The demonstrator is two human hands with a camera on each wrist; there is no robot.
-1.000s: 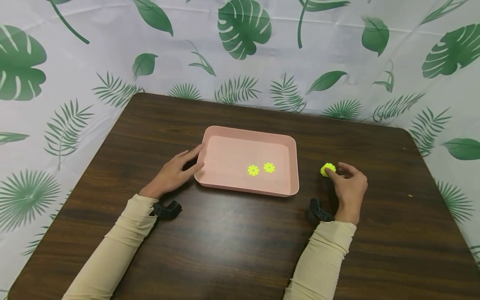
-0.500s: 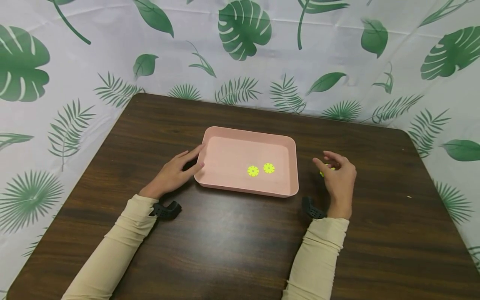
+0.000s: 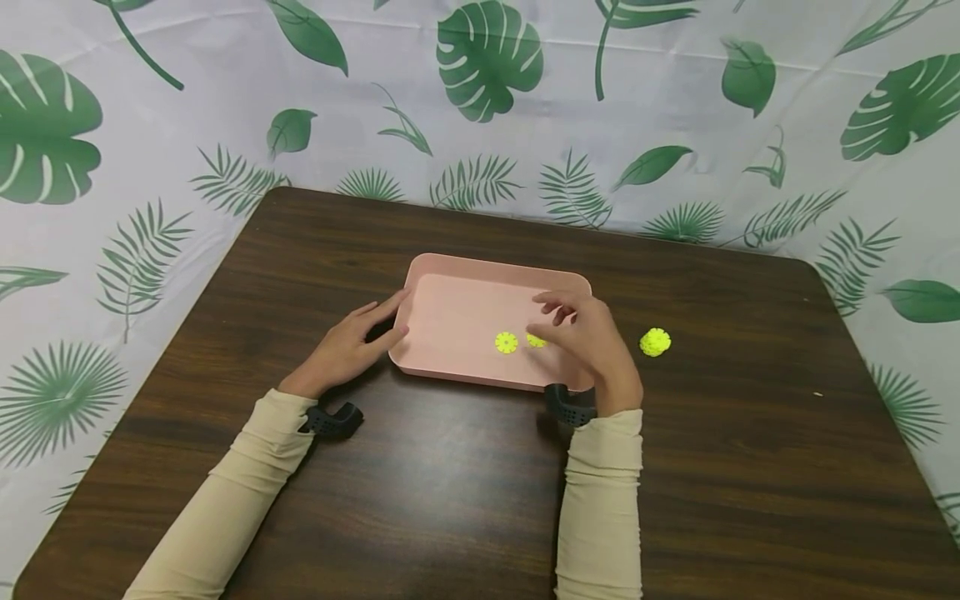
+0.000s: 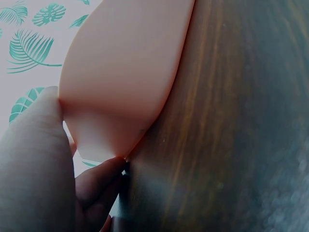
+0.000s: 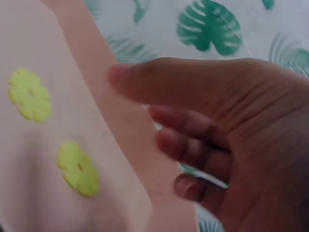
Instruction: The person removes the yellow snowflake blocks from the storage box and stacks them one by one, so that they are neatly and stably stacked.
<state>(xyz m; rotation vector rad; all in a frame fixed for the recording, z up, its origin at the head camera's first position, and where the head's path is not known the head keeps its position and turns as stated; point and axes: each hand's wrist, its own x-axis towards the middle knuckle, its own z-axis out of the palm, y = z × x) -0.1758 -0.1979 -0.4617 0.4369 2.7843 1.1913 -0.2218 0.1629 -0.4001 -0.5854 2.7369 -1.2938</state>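
A shallow pink tray lies on the dark wooden table. Inside it are two yellow notched discs with a centre hole: the left disc shows whole, the right disc is partly covered by my right hand in the head view. That hand hovers over the tray's right half, thumb and forefinger apart, and nothing shows between them. Both discs appear flat on the tray floor in the right wrist view. My left hand touches the tray's left end with spread, fairly straight fingers, thumb at the near corner.
A small pile of the same yellow discs sits on the table right of the tray. A tiny pale speck lies farther right. Behind the table hangs a white cloth with green leaf prints.
My right hand has moved left from the yellow pile to over the tray, uncovering the pile. My left hand, the tray and its two discs have stayed put.
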